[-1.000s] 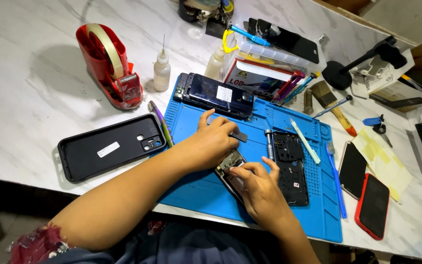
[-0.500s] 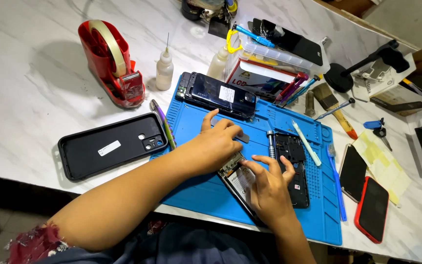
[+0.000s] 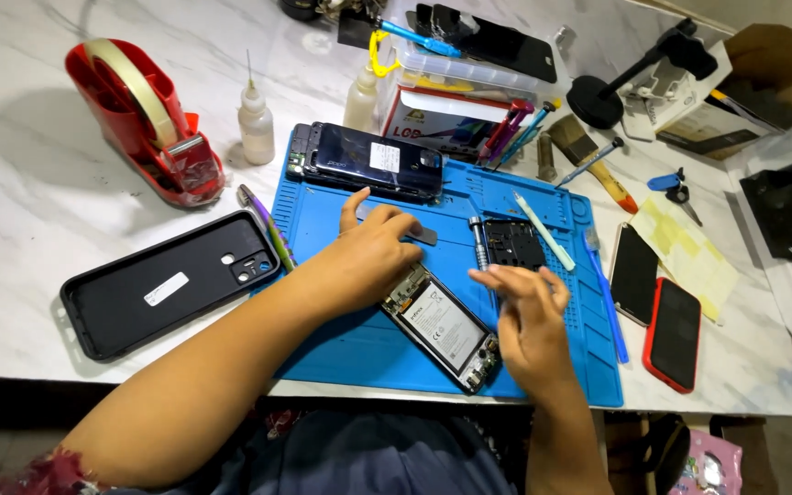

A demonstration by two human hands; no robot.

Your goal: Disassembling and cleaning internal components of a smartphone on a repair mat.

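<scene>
Quick rundown of where everything sits on my bench right now

Work mat is dead centre with the opened phone lying on it at a slant, my left hand on its upper end and my right hand at its lower right. Behind that on the mat: another phone across the back edge, and a phone frame to the right. Phone case is left of the mat, tape dispenser behind it. Two phones lie right of the mat.
</scene>
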